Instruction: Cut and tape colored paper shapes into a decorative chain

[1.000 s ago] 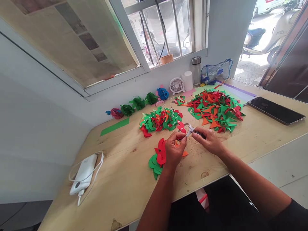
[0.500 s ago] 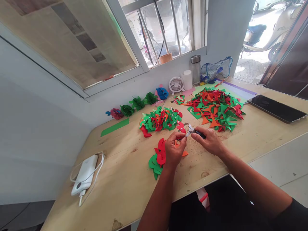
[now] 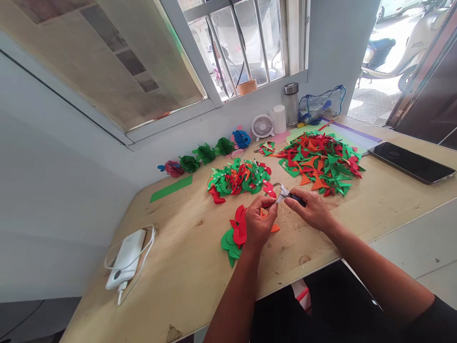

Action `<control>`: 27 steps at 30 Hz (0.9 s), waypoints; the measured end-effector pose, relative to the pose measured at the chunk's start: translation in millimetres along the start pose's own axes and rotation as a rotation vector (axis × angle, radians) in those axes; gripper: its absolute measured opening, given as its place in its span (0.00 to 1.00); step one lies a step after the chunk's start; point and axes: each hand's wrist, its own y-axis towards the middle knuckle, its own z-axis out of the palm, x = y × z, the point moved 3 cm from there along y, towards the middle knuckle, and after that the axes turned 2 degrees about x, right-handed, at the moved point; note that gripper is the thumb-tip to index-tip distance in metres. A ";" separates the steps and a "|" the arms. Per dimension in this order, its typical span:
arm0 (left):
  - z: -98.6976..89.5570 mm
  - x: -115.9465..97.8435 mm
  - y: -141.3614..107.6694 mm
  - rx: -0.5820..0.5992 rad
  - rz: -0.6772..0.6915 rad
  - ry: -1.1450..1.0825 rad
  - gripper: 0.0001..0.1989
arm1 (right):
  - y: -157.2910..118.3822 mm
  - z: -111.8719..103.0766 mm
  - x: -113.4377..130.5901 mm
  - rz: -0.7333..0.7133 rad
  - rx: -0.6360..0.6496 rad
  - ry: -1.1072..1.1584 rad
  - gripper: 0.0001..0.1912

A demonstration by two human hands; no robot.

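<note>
A pale wooden bench (image 3: 189, 267) spreads under all the work, reaching from eight o'clock round to three, counting clock positions from the spot where the work is held. Past the doorway at two o'clock stands a light-coloured scooter (image 3: 416, 55). The biggest heap on the bench, at about two o'clock, is the scrap pile (image 3: 317, 164) of red, green and orange offcuts. A dark-screened phone (image 3: 410, 162) lies flat between two and three, well apart from the work. At ten o'clock sits a heap of curved shapes (image 3: 237, 178), mostly green and red, many bearing small white patches; behind it, also near ten, a row of folded paper ornaments (image 3: 206, 153) lines the wall. At eight, far off, rests a white block with a cable (image 3: 126, 257); much nearer, also at eight, is a loose cluster of red and green pieces (image 3: 238, 233), partly hidden by the left grip (image 3: 260, 221). That grip pinches a small loop (image 3: 277, 184) between thumb and fingers; the right grip (image 3: 310, 208), at four, is curled round a dark-handled tool (image 3: 299, 199). A clear pouch (image 3: 321, 107) sits at one o'clock, a steel-capped bottle (image 3: 292, 107) at twelve, a white fan (image 3: 263, 127) just before twelve. Smallest is the white strip (image 3: 280, 198) at the loop's near side, right at the hub; whether the tool's tip touches it or hangs just above, I cannot tell.
</note>
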 end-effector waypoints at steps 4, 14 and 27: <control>0.0 -0.5 0.1 -0.002 -0.004 0.002 0.06 | 0.1 -0.4 1.2 -0.008 0.008 0.022 0.21; -0.8 -1.0 -0.3 0.004 0.006 -0.002 0.06 | 0.3 -0.6 1.1 -0.007 0.006 0.038 0.21; -0.3 -1.2 0.8 0.004 0.000 0.015 0.06 | 0.5 -0.5 -0.1 0.008 -0.007 0.024 0.22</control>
